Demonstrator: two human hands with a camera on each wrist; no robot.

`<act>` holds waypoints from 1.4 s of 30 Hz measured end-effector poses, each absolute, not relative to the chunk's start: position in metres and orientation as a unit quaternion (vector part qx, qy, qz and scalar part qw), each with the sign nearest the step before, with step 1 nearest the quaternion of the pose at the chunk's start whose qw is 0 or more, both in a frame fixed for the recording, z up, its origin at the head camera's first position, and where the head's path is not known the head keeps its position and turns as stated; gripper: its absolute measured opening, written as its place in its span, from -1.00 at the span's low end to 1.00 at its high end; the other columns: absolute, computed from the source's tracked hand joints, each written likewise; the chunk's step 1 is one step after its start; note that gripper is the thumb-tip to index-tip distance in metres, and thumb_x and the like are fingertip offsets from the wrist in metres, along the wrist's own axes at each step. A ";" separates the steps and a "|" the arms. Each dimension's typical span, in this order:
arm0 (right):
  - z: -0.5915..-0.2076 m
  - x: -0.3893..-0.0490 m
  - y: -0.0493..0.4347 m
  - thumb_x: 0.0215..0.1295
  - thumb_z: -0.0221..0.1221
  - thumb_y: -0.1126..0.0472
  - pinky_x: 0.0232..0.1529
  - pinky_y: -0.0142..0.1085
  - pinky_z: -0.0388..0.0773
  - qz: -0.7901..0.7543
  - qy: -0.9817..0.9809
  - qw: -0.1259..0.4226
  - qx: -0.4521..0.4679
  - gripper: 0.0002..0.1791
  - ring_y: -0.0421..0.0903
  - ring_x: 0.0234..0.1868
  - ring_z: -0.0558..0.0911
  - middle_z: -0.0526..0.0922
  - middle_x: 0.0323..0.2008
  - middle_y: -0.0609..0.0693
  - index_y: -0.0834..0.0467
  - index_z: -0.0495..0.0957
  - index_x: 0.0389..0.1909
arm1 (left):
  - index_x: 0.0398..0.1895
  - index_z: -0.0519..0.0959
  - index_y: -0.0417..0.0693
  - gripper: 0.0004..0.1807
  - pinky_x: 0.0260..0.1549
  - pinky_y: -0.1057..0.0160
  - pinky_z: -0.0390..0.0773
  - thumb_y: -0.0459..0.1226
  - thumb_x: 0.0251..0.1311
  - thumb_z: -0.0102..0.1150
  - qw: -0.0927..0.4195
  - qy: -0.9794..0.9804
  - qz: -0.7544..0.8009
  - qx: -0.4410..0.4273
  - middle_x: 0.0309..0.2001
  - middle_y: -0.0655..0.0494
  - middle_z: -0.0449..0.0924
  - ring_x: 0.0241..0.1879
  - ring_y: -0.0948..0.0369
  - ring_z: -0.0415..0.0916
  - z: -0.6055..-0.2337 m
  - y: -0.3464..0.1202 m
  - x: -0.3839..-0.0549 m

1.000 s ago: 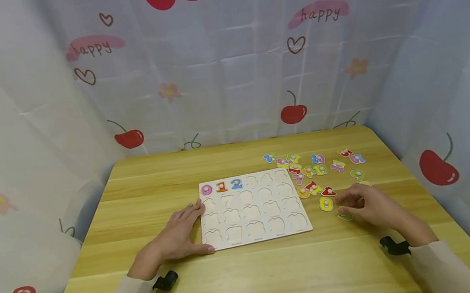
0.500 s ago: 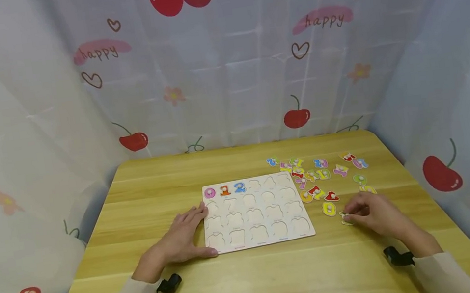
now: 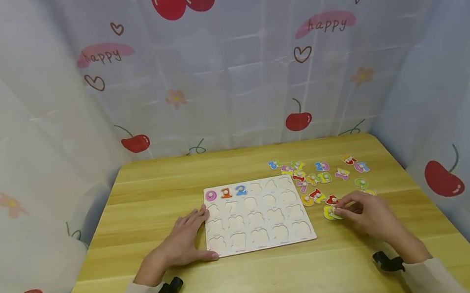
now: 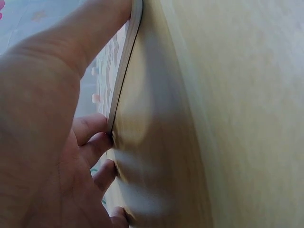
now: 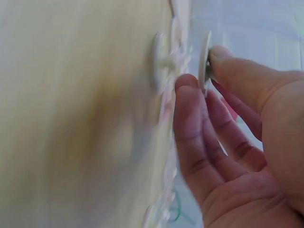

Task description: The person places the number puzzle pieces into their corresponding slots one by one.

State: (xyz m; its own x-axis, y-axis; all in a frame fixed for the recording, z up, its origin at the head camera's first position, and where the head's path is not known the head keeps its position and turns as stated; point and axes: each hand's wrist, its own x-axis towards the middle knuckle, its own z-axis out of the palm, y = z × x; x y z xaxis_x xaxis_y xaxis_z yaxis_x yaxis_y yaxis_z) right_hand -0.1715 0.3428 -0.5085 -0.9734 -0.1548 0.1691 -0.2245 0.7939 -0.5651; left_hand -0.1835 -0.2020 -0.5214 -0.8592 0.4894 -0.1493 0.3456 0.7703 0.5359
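Observation:
A white wooden number puzzle board [image 3: 243, 211] lies flat on the table. Its top row holds a pink 0 [image 3: 211, 195], an orange 1 [image 3: 226, 193] and a blue 2 [image 3: 241, 190]; the other recesses are bare. Along the board's left edge rests my left hand [image 3: 181, 240], fingertips and thumb touching the rim. My right hand [image 3: 368, 214] pinches a number puzzle piece [image 5: 204, 61] by its knob between thumb and fingers, raised off the table. That piece shows edge-on in the right wrist view, so its number is hidden. Just beneath it lies a yellow number piece [image 3: 328, 212].
Several loose number pieces lie right of the board, some overlapping, among them a red piece [image 3: 331, 200], a blue-and-pink piece [image 3: 322, 166] and a green piece [image 3: 361, 183]. A patterned curtain [image 3: 225, 68] encloses the wooden table [image 3: 280, 284] at the back and sides.
My right hand has closed on the piece lying right of the yellow one, lifted it and moved left toward the board. My left hand has stayed at the board's edge.

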 end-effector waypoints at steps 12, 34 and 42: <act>-0.491 -0.214 0.274 0.44 0.61 0.28 -0.11 -0.38 0.88 0.350 -0.909 0.083 0.209 -0.88 -0.09 -0.18 0.90 0.89 -0.15 -0.03 0.09 0.88 -0.11 | 0.92 0.14 -0.18 0.41 0.85 -0.55 -0.10 0.31 0.25 0.69 0.144 0.931 0.249 0.224 0.96 -0.11 0.00 0.93 -0.31 -0.08 -0.526 -0.203 -0.185; -0.507 -0.301 0.163 0.60 0.50 0.19 -0.04 -0.18 0.79 0.348 -0.917 -0.037 0.191 -0.92 -0.09 -0.12 0.83 0.90 -0.10 0.04 0.11 0.92 -0.07 | 0.90 0.15 -0.25 0.41 0.83 -0.58 -0.08 0.31 0.26 0.68 0.133 0.931 0.250 0.232 0.94 -0.19 0.03 0.91 -0.35 -0.05 -0.522 -0.204 -0.184; -0.515 -0.305 0.153 0.61 0.49 0.22 0.04 -0.14 0.78 0.351 -0.921 -0.044 0.164 -0.92 -0.05 -0.07 0.77 0.83 -0.05 0.08 0.12 0.93 -0.05 | 0.90 0.16 -0.24 0.41 0.82 -0.60 -0.08 0.33 0.25 0.69 0.132 0.931 0.249 0.232 0.94 -0.18 0.03 0.92 -0.35 -0.06 -0.523 -0.203 -0.183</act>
State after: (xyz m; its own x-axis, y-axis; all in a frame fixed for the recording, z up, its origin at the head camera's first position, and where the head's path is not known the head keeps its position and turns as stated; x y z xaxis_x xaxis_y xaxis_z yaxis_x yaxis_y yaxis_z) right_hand -0.3054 0.1531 -0.5151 -0.9422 -0.3334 0.0332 -0.2711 0.7002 -0.6605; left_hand -0.1829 -0.2033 -0.5231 -0.8575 0.4974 -0.1312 0.3656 0.7686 0.5250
